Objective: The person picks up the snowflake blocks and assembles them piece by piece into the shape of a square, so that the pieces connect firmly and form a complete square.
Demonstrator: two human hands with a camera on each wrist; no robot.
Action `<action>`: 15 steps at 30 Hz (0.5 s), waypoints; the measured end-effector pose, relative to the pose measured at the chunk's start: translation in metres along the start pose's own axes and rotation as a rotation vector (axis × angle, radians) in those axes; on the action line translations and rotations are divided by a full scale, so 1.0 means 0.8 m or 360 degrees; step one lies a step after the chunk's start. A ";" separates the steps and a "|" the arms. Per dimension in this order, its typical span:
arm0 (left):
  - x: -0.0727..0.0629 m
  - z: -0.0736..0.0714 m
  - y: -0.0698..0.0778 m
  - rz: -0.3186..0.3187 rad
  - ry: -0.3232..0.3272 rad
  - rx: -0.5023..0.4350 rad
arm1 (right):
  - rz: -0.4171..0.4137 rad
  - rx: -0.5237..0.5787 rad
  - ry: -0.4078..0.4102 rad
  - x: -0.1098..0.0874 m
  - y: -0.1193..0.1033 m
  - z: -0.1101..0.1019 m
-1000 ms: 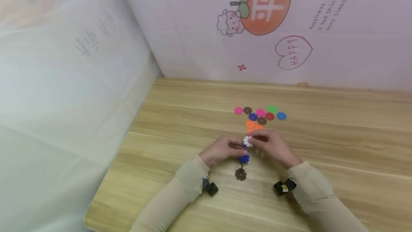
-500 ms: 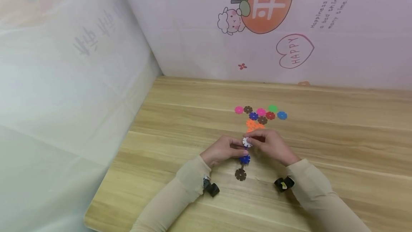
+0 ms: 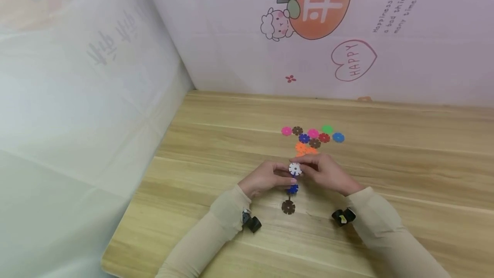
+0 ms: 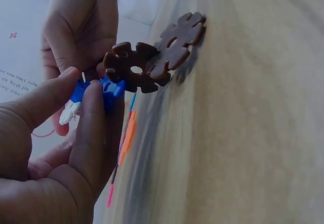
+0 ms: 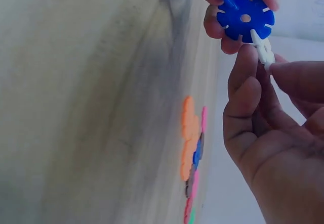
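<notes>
my left hand (image 3: 265, 180) pinches notched, holed blue discs (image 5: 234, 23) chained to brown discs (image 4: 123, 71), my right hand (image 3: 328, 174) the notched white disc (image 3: 292, 169).

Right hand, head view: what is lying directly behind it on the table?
Orange discs lie behind the right hand on the table. It hides their near edge there, so I cannot count them.

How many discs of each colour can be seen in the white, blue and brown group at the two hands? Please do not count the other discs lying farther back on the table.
White disc: 1
Blue discs: 2
Brown discs: 2
Total: 5
</notes>
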State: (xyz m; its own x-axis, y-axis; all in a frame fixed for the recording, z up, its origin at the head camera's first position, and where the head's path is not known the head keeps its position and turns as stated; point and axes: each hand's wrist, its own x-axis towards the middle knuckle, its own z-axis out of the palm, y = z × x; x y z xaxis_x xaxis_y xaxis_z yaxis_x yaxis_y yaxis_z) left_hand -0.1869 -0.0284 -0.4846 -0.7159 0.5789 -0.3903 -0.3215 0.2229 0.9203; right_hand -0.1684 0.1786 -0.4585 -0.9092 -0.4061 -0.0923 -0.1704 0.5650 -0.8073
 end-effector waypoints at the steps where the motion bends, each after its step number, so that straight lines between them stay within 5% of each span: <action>1: 0.000 -0.001 0.000 -0.0018 -0.0004 -0.0036 | 0.0003 0.0013 -0.0011 0.000 0.000 0.000; 6: -0.002 -0.004 0.001 -0.0084 -0.0041 -0.0067 | 0.0042 0.0094 0.0007 -0.002 0.001 -0.001; 15: -0.001 -0.009 0.004 0.0036 0.0118 0.0274 | 0.0037 0.0136 -0.0006 -0.002 -0.003 -0.004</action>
State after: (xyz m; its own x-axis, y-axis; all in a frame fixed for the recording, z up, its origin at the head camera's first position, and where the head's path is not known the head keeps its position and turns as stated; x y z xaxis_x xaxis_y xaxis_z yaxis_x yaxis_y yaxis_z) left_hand -0.1918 -0.0339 -0.4812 -0.7673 0.5274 -0.3648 -0.1986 0.3454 0.9172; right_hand -0.1674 0.1803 -0.4548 -0.9109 -0.3965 -0.1140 -0.1158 0.5111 -0.8517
